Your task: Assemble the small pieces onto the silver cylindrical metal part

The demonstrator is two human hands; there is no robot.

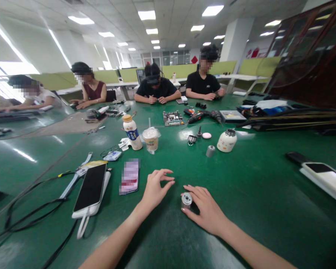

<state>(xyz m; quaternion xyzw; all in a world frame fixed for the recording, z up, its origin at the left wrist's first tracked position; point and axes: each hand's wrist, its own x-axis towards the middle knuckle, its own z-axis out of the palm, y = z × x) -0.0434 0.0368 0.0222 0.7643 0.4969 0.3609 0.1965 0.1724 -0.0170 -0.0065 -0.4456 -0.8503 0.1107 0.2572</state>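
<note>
A short silver metal cylinder [186,201], with a round top that has a dark centre and small holes, stands upright on the green table. My right hand [205,207] is curled around it, thumb at the near side and fingers at the far side. To the left, my left hand [156,188] hovers with fingers apart and nothing between them. A phone with a purple screen [129,176] lies just beyond that hand's left side. Farther up the table stands a second silver cylinder [210,151], with a small metal bracket-like part [192,140] and a dark pointed part [199,131] behind it.
A cream jar [226,141], a milk bottle [132,132] and a lidded drink cup [151,140] stand ahead. A black-screened phone [91,186] and cables lie left. A circuit board [173,118] and power drills [195,117] lie farther back. Several people sit around the table.
</note>
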